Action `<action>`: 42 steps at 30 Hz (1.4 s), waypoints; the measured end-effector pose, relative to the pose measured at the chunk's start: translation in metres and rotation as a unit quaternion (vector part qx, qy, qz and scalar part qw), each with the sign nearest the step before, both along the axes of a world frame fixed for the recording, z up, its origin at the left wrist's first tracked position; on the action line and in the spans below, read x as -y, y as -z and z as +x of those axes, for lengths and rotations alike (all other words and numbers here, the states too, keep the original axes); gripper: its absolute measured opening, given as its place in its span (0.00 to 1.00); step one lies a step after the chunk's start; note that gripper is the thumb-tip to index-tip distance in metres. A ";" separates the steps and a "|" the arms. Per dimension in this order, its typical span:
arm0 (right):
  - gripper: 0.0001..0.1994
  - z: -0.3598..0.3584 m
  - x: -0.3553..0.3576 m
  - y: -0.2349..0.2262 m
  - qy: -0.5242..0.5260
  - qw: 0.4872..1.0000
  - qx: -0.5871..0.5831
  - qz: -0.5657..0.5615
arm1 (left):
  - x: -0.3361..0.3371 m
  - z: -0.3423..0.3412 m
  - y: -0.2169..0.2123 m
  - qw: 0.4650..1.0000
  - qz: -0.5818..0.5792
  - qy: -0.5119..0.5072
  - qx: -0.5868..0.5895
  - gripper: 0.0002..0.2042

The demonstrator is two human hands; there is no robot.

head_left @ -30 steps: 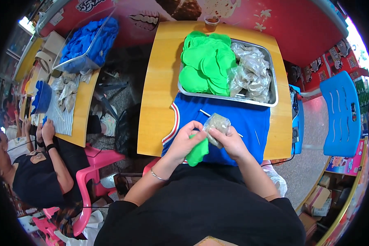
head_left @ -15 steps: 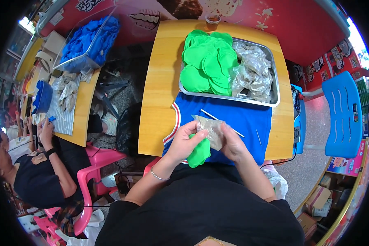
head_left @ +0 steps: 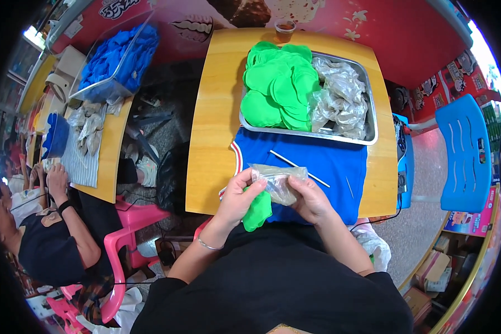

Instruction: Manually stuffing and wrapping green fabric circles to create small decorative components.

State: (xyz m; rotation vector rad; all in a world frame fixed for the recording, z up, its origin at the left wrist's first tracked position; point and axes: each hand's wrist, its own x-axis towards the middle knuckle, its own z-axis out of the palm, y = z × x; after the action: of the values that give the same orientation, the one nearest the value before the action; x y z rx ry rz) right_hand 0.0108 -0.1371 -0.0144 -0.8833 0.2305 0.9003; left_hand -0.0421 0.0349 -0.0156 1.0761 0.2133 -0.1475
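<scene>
A small clear plastic bag (head_left: 278,179) with greyish-beige contents is stretched sideways between my two hands, above a blue cloth garment (head_left: 331,153). My left hand (head_left: 234,201) pinches its left end and also keeps a bright green cloth piece (head_left: 257,212) under the fingers, hanging below the bag. On the bag's right end, my right hand (head_left: 313,201) is closed with thumb and fingertips. A thin white stick (head_left: 284,159) lies slanted on the garment behind the bag, partly hidden by it. To the right rests a fine needle-like rod (head_left: 349,187).
A metal tray (head_left: 317,135) beyond the garment bears stacked green cloth pieces (head_left: 275,83) and crumpled clear bags (head_left: 342,100). A cup of brown drink (head_left: 284,30) stands at the far table edge. Left, a person (head_left: 55,239) works at another table; a blue chair (head_left: 465,153) stands right.
The bag has turned from upright to stretched sideways. My right fingers have closed on its right end. The green cloth has shifted slightly left with my left hand.
</scene>
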 end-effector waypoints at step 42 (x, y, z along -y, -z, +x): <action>0.10 0.031 -0.002 0.002 -0.071 0.950 0.269 -0.140 | 0.005 0.020 0.004 0.981 -0.101 -0.158 -0.047 0.16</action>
State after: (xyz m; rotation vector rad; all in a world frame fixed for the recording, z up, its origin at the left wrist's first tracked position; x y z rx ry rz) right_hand 0.0420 -0.1353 -0.0164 -1.3892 -0.1877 0.7347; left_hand -0.0219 0.0298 -0.0200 0.8212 0.4421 0.0646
